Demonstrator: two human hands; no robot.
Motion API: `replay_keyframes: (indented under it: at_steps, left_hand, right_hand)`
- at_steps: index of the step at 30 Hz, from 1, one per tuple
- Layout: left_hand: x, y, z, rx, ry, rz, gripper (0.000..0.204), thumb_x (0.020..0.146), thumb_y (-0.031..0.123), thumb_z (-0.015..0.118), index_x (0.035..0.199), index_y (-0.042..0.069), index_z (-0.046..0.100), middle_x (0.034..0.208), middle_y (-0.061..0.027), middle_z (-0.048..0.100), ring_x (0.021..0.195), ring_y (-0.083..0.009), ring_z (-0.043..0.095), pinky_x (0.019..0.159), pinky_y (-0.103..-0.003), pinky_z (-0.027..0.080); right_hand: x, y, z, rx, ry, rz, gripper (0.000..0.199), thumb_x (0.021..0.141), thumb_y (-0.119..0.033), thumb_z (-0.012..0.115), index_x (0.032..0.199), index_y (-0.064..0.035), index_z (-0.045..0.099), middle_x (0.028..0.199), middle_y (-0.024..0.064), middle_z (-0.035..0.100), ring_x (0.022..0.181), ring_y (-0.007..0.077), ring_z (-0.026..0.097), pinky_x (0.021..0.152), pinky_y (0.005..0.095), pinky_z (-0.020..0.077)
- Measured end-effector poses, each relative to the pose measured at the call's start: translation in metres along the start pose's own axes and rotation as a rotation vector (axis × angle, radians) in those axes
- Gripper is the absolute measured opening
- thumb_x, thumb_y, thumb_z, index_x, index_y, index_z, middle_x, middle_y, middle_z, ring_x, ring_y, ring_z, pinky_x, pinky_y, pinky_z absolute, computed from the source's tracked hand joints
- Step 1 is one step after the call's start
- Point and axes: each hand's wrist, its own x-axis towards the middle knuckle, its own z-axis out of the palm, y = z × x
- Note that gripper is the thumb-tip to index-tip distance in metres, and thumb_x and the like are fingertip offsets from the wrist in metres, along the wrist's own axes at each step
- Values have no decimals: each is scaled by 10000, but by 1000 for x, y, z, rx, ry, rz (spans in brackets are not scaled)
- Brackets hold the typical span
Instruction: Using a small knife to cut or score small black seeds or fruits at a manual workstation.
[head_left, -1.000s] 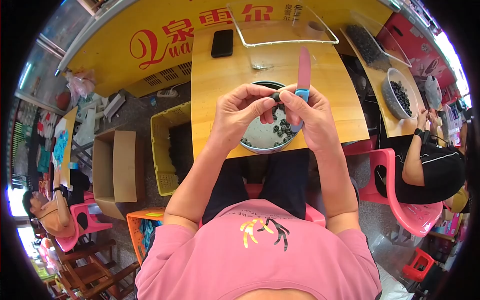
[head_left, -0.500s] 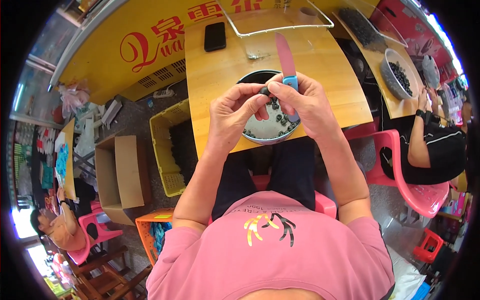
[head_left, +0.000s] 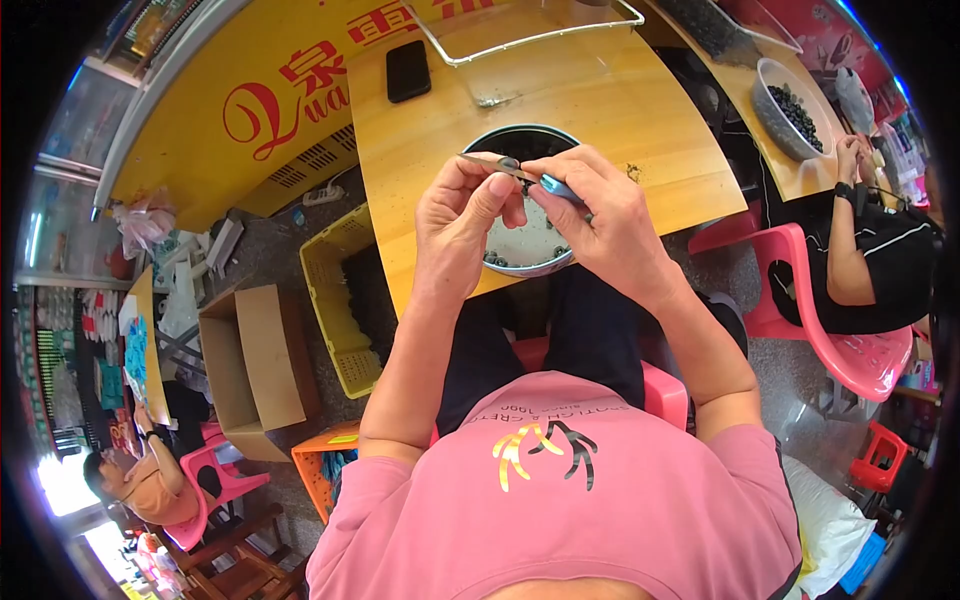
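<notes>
Above a round bowl (head_left: 523,269), my left hand (head_left: 462,222) pinches a small dark round piece (head_left: 508,163) between thumb and fingers; its exact kind is unclear. My right hand (head_left: 607,217) is closed around the blue handle of a knife (head_left: 563,189). The knife's blade points left, seen nearly edge-on, and lies against the dark piece. Inside the bowl are several similar dark pieces, partly hidden by my hands.
A black phone (head_left: 408,72) and a clear white-rimmed tray (head_left: 530,42) rest on the wooden table (head_left: 660,130). To the right, a co-worker's hands (head_left: 852,160) are near a tub (head_left: 765,110) of dark pieces. A yellow crate (head_left: 352,362) and cardboard box (head_left: 268,350) stand left.
The knife has swung from pointing up and away to lying across toward my left hand, its blade now at the dark piece. My right hand has turned with it.
</notes>
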Motion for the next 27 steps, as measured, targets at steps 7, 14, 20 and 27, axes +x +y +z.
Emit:
replay_keyframes:
  at_steps: [7, 14, 20, 27]
  left_hand:
    - [0, -7, 1, -51, -29, 14, 179, 927, 116, 633, 1068, 27, 567, 878, -44, 613, 729, -117, 569, 673, -248, 443]
    - [1, -8, 6, -59, -14, 77, 160, 922, 75, 628, 1065, 37, 569, 888, -43, 607, 724, -121, 559, 660, -252, 438]
    - [-4, -6, 8, -3, -65, 201, 152, 925, 68, 614, 1064, 16, 584, 952, -60, 591, 710, -135, 566, 630, -245, 447]
    - [-4, -7, 2, 17, -47, 223, 138, 913, 53, 628, 1027, -20, 602, 916, -61, 588, 691, -130, 588, 619, -238, 469]
  right_hand:
    - [-5, 4, 1, -4, 34, 29, 242, 841, 13, 644, 1083, 8, 640, 951, 131, 627, 831, 248, 634, 697, 319, 508]
    - [-6, 7, 0, -67, 61, -26, 277, 828, 32, 646, 1104, 0, 634, 931, 127, 625, 800, 256, 632, 678, 324, 508]
    - [-8, 14, 6, -172, 91, -23, 262, 834, 11, 643, 1096, -6, 639, 893, 145, 621, 769, 273, 627, 660, 338, 504]
    - [-1, 2, -11, 173, 64, 229, 219, 924, -143, 631, 1086, 4, 645, 793, 23, 594, 709, 104, 566, 649, 233, 448]
